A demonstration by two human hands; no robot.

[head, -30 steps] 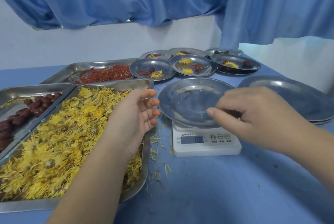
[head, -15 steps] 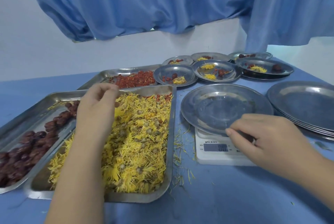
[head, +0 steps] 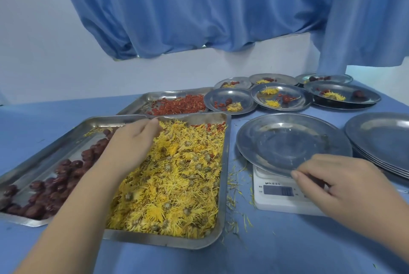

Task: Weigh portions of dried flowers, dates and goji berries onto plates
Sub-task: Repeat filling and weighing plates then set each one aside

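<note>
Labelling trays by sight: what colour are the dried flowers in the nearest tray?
The flowers are bright yellow with duller brownish centres, clearest in the head view.

On my feed the blue desk [head: 287, 251] carries three steel trays: the dried-flower tray [head: 224, 185] nearest, the date tray [head: 66, 145] touching its left side, the goji-berry tray [head: 141, 101] behind. Loose yellow petals [head: 234, 185] lie between the flower tray and a white digital scale [head: 276, 198]. A stack of empty plates [head: 380, 136] sits right; filled plates [head: 230, 96] line the back.
</note>
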